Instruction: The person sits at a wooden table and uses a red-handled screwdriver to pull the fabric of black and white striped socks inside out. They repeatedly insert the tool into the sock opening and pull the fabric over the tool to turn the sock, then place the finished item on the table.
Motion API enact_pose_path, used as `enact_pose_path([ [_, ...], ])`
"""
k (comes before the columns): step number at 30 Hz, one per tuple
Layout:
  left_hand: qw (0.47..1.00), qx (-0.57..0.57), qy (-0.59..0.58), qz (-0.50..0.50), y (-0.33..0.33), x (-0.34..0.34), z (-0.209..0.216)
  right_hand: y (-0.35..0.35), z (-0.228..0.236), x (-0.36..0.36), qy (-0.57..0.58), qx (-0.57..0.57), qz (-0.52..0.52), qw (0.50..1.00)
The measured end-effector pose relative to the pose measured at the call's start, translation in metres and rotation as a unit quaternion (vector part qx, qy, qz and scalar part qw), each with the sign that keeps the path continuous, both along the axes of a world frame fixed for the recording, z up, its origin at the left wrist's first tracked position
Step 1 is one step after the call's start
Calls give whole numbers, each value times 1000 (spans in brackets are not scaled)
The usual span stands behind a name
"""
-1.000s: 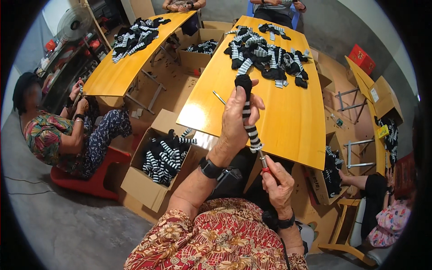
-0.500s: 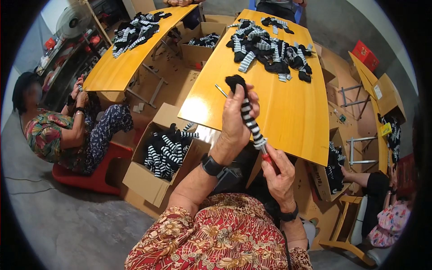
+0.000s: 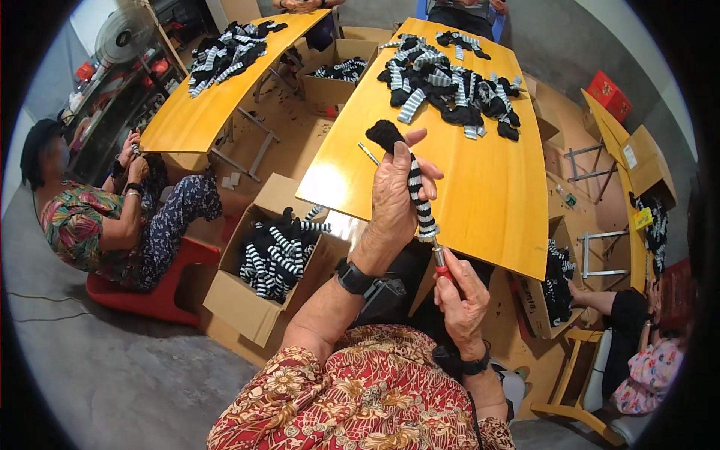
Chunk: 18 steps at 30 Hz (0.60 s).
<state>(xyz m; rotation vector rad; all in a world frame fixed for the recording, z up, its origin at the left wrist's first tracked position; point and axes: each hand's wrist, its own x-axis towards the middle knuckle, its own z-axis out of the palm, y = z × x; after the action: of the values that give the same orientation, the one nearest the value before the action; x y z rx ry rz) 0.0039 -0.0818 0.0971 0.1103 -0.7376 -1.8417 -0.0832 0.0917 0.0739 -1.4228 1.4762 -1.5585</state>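
Observation:
My left hand (image 3: 395, 187) is closed round a slim knitted sock (image 3: 416, 180) with black and white stripes and a black end, its thumb pressed on the fabric and some fingers lifted. In my right hand (image 3: 463, 296) is a red-handled tool with a metal shaft, like a screwdriver (image 3: 440, 262). That shaft goes into the lower striped end of the sock; its tip is hidden. Both hands are over the near edge of the yellow table (image 3: 495, 202). A thin metal rod (image 3: 368, 154) shows just left of my left hand.
Striped socks (image 3: 439, 79) lie heaped at the table's far end. A cardboard box (image 3: 251, 319) of them stands at my left, another box (image 3: 536, 300) at my right. Co-workers sit at left, right and far side. A second table (image 3: 172, 127) is left.
My right hand has drawn down a little, so more metal shaft shows below the sock. Some fingers of my left hand have lifted and spread.

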Motion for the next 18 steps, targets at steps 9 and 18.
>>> enact_pose_path([
  [9,994,58,-36,-83,6,-9,-8,-1,-6,7,-49,3,-17,999],
  [18,984,28,-112,-134,47,-9,-12,-13,-14,6,39,-51,-74,995],
])
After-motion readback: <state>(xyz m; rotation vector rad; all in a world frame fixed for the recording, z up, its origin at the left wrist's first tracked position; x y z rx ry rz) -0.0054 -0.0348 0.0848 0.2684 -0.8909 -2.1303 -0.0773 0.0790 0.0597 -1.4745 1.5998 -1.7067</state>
